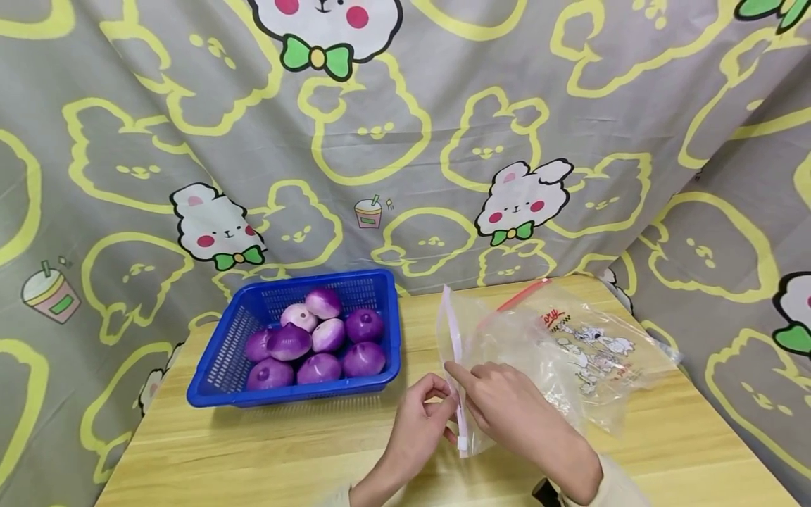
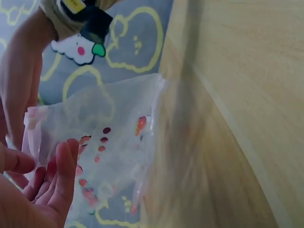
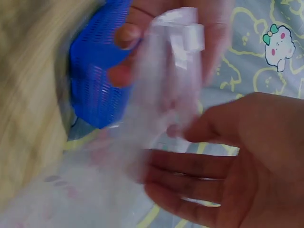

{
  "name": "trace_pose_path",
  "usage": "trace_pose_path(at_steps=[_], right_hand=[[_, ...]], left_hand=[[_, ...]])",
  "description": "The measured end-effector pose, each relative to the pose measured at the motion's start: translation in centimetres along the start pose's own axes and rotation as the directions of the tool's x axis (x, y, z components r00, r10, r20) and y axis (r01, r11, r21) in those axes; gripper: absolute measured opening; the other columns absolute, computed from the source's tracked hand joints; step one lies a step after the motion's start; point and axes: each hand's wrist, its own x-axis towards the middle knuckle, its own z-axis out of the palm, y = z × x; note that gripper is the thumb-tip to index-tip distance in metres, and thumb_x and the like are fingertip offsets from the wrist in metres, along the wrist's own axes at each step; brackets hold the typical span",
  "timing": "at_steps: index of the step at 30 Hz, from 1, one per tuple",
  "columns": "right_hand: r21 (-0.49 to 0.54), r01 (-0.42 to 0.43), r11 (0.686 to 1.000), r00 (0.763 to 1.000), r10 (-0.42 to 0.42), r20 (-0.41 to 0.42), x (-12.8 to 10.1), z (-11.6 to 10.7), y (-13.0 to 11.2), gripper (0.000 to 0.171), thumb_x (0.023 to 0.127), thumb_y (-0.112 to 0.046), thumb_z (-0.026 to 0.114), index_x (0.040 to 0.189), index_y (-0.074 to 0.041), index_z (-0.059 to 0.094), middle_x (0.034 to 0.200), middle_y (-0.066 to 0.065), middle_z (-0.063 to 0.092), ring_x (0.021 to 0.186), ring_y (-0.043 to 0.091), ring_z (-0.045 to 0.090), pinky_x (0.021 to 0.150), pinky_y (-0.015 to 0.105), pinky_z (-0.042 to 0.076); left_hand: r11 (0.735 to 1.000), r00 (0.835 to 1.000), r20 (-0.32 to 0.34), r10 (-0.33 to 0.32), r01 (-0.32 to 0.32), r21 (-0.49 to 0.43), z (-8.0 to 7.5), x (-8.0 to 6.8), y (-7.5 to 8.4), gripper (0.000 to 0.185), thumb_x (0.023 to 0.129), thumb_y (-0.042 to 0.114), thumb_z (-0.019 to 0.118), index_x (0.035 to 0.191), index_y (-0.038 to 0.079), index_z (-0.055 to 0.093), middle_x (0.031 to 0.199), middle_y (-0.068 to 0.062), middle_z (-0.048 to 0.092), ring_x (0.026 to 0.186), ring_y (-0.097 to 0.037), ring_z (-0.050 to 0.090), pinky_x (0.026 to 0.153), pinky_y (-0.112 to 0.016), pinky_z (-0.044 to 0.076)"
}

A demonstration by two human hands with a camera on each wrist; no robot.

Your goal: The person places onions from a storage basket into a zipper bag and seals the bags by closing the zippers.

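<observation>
A clear zip bag point(image 1: 453, 327) with a pale pinkish zip strip and a white slider stands with its mouth edge toward the left. My left hand point(image 1: 421, 419) pinches that edge near the slider end. On the other side, my right hand point(image 1: 516, 408) holds the strip between thumb and fingers, the index finger lying along it. Printed coloured spots show on the bag point(image 2: 118, 142) in the left wrist view. The right wrist view is blurred, with thumb and fingers of the right hand point(image 3: 256, 156) at the bag's edge.
Left of the hands, a blue plastic basket point(image 1: 394, 331) holds several purple onions point(image 1: 319, 367). Another clear bag point(image 1: 595, 345), printed with cartoon figures and edged with a red strip, lies flat at the right. A patterned curtain point(image 1: 405, 155) hangs behind the wooden table point(image 1: 285, 443).
</observation>
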Motion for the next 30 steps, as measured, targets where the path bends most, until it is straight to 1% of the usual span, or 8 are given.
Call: trace_pose_path(at_steps=[3, 6, 12, 16, 19, 22, 25, 30], right_hand=[[0.020, -0.026, 0.999, 0.999, 0.027, -0.047, 0.0, 0.2, -0.1, 0.016, 0.083, -0.010, 0.070, 0.093, -0.010, 0.059, 0.061, -0.006, 0.046, 0.055, 0.014, 0.050, 0.051, 0.031, 0.043], [0.036, -0.019, 0.999, 0.991, 0.024, -0.133, -0.1, 0.3, 0.0, 0.010, 0.084, -0.010, 0.063, 0.083, -0.012, 0.053, 0.058, -0.009, 0.038, 0.052, 0.011, 0.041, 0.049, 0.028, 0.038], [0.069, 0.046, 0.997, 0.954, -0.024, -0.298, -0.5, 0.5, -0.1, 0.017, 0.094, -0.022, 0.054, 0.080, -0.013, 0.055, 0.058, -0.013, 0.031, 0.053, 0.005, 0.030, 0.049, 0.021, 0.031], [0.096, 0.097, 0.991, 0.932, -0.057, -0.358, -0.9, 0.6, -0.1, 0.024, 0.098, -0.017, 0.042, 0.081, -0.011, 0.057, 0.063, -0.009, 0.045, 0.056, 0.008, 0.040, 0.052, 0.021, 0.036], [0.100, 0.133, 0.986, 0.924, -0.087, -0.372, -1.1, 0.6, -0.1, 0.034, 0.102, -0.016, 0.031, 0.095, -0.007, 0.064, 0.071, -0.005, 0.052, 0.061, 0.011, 0.047, 0.055, 0.022, 0.041], [0.089, 0.155, 0.984, 0.921, -0.112, -0.373, -1.4, 0.5, -0.1, 0.040, 0.104, -0.017, 0.027, 0.110, -0.008, 0.065, 0.076, -0.004, 0.051, 0.066, 0.011, 0.046, 0.058, 0.022, 0.041], [0.060, 0.154, 0.986, 0.913, -0.119, -0.391, -1.5, 0.4, 0.0, 0.038, 0.105, -0.016, 0.028, 0.111, -0.011, 0.066, 0.077, -0.003, 0.046, 0.068, 0.013, 0.043, 0.059, 0.023, 0.038], [0.008, 0.014, 1.000, 0.896, -0.009, -0.444, -1.8, 0.4, 0.2, 0.033, 0.095, -0.014, 0.039, 0.100, -0.012, 0.072, 0.075, 0.001, 0.043, 0.067, 0.020, 0.038, 0.060, 0.031, 0.031]], left_hand=[[0.998, 0.999, -0.053, 0.008, -0.005, 0.063, 0.3, -0.3, 0.3, 0.008, 0.093, 0.003, 0.062, 0.094, -0.004, 0.058, 0.089, -0.009, 0.065, 0.059, -0.018, 0.068, 0.052, -0.048, 0.057], [0.993, 0.996, -0.092, 0.012, 0.000, 0.121, 0.3, -0.4, 0.5, 0.006, 0.091, 0.002, 0.063, 0.090, 0.001, 0.057, 0.086, -0.006, 0.066, 0.055, -0.023, 0.068, 0.052, -0.049, 0.056], [0.956, 0.992, -0.102, 0.067, -0.034, 0.293, -0.2, -0.4, 0.4, 0.010, 0.087, -0.003, 0.058, 0.081, 0.004, 0.053, 0.065, -0.008, 0.066, 0.049, -0.020, 0.066, 0.044, -0.032, 0.054], [0.920, 0.982, -0.125, 0.143, -0.085, 0.383, -0.4, -0.4, 0.1, 0.017, 0.082, -0.003, 0.058, 0.083, 0.007, 0.044, 0.064, -0.001, 0.063, 0.050, -0.011, 0.065, 0.042, -0.023, 0.047], [0.885, 0.963, -0.149, 0.226, -0.139, 0.445, -0.6, -0.4, -0.1, 0.027, 0.078, -0.003, 0.060, 0.094, 0.011, 0.043, 0.073, 0.004, 0.063, 0.058, -0.006, 0.065, 0.048, -0.024, 0.051], [0.840, 0.945, -0.131, 0.300, -0.197, 0.506, -0.8, -0.2, -0.2, 0.049, 0.075, -0.002, 0.062, 0.118, 0.017, 0.048, 0.092, 0.001, 0.065, 0.074, -0.010, 0.066, 0.055, -0.024, 0.053], [0.811, 0.938, -0.086, 0.337, -0.242, 0.533, -0.9, 0.1, -0.1, 0.073, 0.070, -0.003, 0.062, 0.138, 0.021, 0.048, 0.108, -0.005, 0.061, 0.086, -0.017, 0.064, 0.059, -0.024, 0.054], [0.780, 0.914, -0.058, 0.402, -0.308, 0.544, -1.1, 0.1, 0.3, 0.081, 0.066, -0.011, 0.059, 0.143, 0.013, 0.051, 0.102, -0.006, 0.061, 0.082, -0.015, 0.060, 0.057, -0.018, 0.051]])
